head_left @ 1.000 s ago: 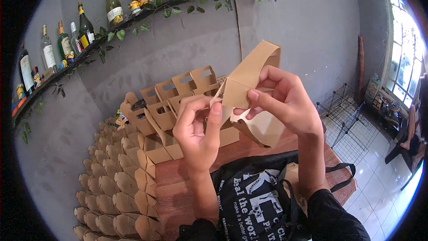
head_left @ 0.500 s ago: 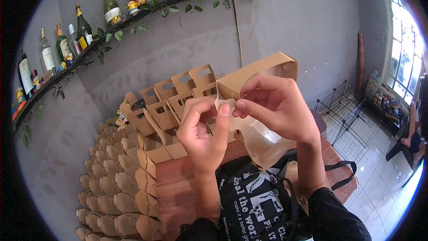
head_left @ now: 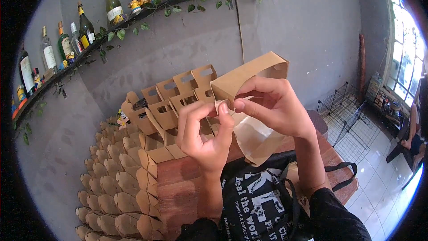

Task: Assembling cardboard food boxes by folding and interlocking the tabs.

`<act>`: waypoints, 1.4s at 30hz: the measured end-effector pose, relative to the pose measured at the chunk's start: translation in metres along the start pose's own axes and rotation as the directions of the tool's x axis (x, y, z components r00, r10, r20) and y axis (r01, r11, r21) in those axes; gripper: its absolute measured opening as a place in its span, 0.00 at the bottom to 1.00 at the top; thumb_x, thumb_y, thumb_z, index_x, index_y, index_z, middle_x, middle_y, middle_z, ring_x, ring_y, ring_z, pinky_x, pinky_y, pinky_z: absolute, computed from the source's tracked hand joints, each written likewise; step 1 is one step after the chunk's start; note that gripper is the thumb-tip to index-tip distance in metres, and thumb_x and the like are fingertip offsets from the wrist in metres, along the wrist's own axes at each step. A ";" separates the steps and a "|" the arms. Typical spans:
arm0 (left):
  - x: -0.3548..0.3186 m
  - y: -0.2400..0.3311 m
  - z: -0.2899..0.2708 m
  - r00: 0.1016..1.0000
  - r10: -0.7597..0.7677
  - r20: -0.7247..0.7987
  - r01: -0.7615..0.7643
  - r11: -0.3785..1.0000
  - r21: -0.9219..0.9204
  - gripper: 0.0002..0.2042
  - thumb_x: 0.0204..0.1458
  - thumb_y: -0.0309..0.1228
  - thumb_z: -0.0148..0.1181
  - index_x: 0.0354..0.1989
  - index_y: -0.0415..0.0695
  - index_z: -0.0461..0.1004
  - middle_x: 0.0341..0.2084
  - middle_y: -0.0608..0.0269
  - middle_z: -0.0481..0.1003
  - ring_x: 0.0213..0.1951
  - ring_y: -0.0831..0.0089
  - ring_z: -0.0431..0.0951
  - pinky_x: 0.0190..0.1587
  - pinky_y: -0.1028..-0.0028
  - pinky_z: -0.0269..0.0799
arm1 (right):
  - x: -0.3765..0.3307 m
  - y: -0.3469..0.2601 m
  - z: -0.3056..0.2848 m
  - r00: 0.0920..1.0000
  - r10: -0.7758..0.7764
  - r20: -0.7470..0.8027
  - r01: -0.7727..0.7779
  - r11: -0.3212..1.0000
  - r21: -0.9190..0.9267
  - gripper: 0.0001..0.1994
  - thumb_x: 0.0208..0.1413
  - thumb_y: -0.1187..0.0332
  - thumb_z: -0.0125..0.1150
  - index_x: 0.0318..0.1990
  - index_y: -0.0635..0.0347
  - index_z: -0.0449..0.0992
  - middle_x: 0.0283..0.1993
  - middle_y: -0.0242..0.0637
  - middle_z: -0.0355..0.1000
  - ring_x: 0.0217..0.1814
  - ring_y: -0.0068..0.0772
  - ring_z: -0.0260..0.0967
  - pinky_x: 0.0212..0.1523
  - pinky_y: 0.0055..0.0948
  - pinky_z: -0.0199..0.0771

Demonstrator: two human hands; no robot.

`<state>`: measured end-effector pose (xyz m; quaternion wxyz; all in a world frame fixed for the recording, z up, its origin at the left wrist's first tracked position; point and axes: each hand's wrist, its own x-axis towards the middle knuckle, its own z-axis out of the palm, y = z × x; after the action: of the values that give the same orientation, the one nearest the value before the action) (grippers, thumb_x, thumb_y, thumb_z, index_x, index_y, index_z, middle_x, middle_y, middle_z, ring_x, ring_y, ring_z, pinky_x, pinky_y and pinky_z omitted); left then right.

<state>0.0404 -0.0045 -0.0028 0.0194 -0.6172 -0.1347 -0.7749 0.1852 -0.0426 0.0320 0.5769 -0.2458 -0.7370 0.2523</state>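
Pinching the brown paper box (head_left: 249,78) flap with my left hand (head_left: 205,136) and right hand (head_left: 276,107), I should fold slowly and straight.

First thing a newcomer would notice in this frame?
Centre frame, the left hand and right hand pinch a brown cardboard box held up in front of the camera, fingers meeting at a folded tab. Behind and to the left, rows of folded cardboard carriers crowd the wooden table, and a shelf of bottles with trailing leaves curves along the grey wall above.
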 end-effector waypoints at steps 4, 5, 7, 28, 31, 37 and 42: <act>0.003 0.005 -0.005 0.986 0.166 0.000 -0.165 0.981 0.104 0.07 0.40 0.19 0.65 0.27 0.38 0.73 0.24 0.62 0.72 0.24 0.73 0.72 0.27 0.76 0.69 | 0.000 0.002 0.001 0.999 -0.034 0.032 0.032 0.996 0.081 0.07 0.55 0.74 0.59 0.39 0.69 0.74 0.37 0.33 0.74 0.41 0.20 0.70 0.44 0.21 0.72; 0.004 0.007 -0.007 0.986 0.169 -0.004 -0.167 0.980 0.104 0.07 0.40 0.19 0.65 0.27 0.38 0.73 0.24 0.62 0.72 0.24 0.73 0.72 0.27 0.76 0.69 | 0.000 0.001 0.001 0.998 -0.025 0.051 0.019 0.994 0.109 0.06 0.54 0.75 0.60 0.38 0.69 0.74 0.37 0.33 0.73 0.41 0.19 0.70 0.43 0.21 0.72; 0.005 0.011 -0.010 0.976 0.217 0.018 -0.217 0.966 0.142 0.07 0.39 0.19 0.66 0.25 0.39 0.73 0.23 0.62 0.71 0.24 0.72 0.72 0.26 0.76 0.68 | -0.002 -0.001 0.000 0.998 -0.028 0.058 0.021 0.994 0.112 0.06 0.53 0.75 0.60 0.37 0.68 0.74 0.36 0.33 0.73 0.41 0.19 0.70 0.43 0.21 0.72; 0.003 0.023 -0.019 0.977 0.159 0.140 -0.152 0.987 -0.061 0.07 0.41 0.21 0.68 0.26 0.38 0.74 0.26 0.61 0.73 0.28 0.69 0.75 0.30 0.75 0.71 | -0.009 -0.001 -0.008 0.975 -0.212 0.065 0.200 0.967 0.155 0.17 0.47 0.77 0.66 0.45 0.67 0.72 0.43 0.37 0.74 0.43 0.27 0.73 0.47 0.28 0.73; 0.005 0.019 -0.023 0.983 0.105 0.150 -0.079 0.982 -0.171 0.07 0.42 0.23 0.68 0.26 0.38 0.74 0.26 0.60 0.73 0.28 0.69 0.75 0.30 0.75 0.71 | -0.013 -0.014 -0.003 0.986 -0.166 0.020 0.163 0.982 0.100 0.16 0.46 0.75 0.68 0.43 0.66 0.74 0.40 0.36 0.75 0.41 0.25 0.73 0.45 0.27 0.73; 0.006 0.012 -0.029 0.989 0.046 0.138 0.004 0.940 -0.341 0.09 0.43 0.26 0.69 0.24 0.37 0.72 0.27 0.60 0.72 0.28 0.72 0.72 0.32 0.76 0.68 | -0.002 -0.033 -0.002 0.946 -0.302 0.116 0.322 0.917 -0.235 0.10 0.44 0.71 0.70 0.32 0.65 0.79 0.32 0.34 0.76 0.34 0.24 0.73 0.37 0.24 0.73; 0.012 0.008 -0.034 0.994 0.093 0.059 -0.052 0.871 -0.489 0.08 0.46 0.25 0.66 0.27 0.38 0.71 0.30 0.61 0.69 0.32 0.71 0.71 0.35 0.76 0.66 | 0.024 -0.039 0.006 0.923 -0.305 0.235 0.333 0.938 -0.092 0.10 0.46 0.71 0.68 0.35 0.67 0.78 0.31 0.35 0.77 0.31 0.23 0.74 0.36 0.21 0.74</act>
<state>0.0067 -0.0189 0.0033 -0.1126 -0.6377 0.0869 -0.7571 0.1720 -0.0568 0.0738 0.5091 -0.1305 -0.8405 0.1316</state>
